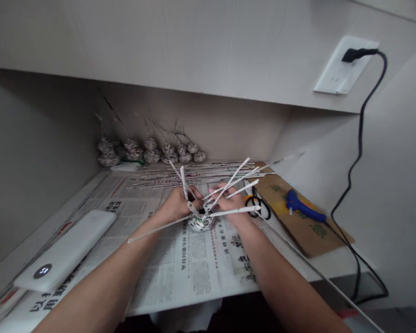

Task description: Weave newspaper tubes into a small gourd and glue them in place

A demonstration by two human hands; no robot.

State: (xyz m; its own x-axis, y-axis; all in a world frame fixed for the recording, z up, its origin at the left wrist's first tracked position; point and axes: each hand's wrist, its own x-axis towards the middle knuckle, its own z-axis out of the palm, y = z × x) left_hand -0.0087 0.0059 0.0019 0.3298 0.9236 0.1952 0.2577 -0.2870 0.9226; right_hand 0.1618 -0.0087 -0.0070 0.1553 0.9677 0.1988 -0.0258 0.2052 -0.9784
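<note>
Head view: desk [339, 261] fills a pale nook under an overhanging panel [180, 51], mostly covered in newspaper [166, 263]. Weave [201, 223] at mid-desk, between the hands. Left hand [178, 203]: grip closed on weave. Right hand [230, 199]: grip pinching its strips [234, 211], scissors [252, 198] just beside. Glue gun [307, 210] on cardboard [308, 236], right. Power bank [69, 249] left. Sticks [194, 175] across the back, gourds [151, 150] behind. Socket [336, 76] upper right, black cord [360, 134] plugged in.

Woven piece [201, 223] before sticks [197, 175], gourds [151, 155] behind — power bank [71, 245] left, glue gun [303, 208] right
</note>
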